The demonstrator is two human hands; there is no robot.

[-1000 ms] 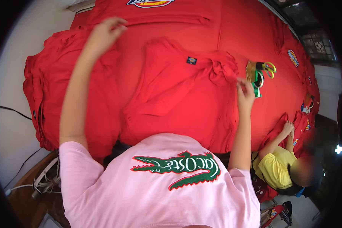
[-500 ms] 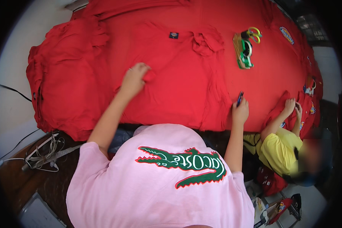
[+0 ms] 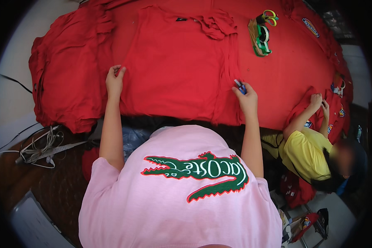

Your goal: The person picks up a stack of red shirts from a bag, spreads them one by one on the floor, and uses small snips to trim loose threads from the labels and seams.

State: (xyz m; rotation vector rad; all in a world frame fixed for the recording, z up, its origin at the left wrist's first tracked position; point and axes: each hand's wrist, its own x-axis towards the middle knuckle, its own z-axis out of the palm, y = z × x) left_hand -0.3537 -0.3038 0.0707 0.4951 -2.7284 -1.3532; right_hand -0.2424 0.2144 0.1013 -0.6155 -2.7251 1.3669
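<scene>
A red shirt (image 3: 173,74) lies spread flat in front of me, with a small dark label (image 3: 181,19) near its far edge and bunched cloth at its far right. At the shirt's left edge, my left hand (image 3: 115,84) is closed, pinching the cloth between thumb and fingers. My right hand (image 3: 248,99) is wrapped round small blue thread snips (image 3: 241,87), beside the shirt's right edge. The metal tip of the snips points away from me; the palm hides their rear part.
Piled red garments (image 3: 70,70) lie at the left. A green tape dispenser (image 3: 258,43) stands at the far right, with yellow-handled scissors (image 3: 269,18) at its far end. A co-worker in a yellow shirt (image 3: 306,155) handles red cloth at the right. Cables (image 3: 49,144) hang at lower left.
My left hand has moved from the shirt's upper surface to its left edge. My right hand, still holding the snips, has come left to the shirt's right edge. The shirt lies smoother.
</scene>
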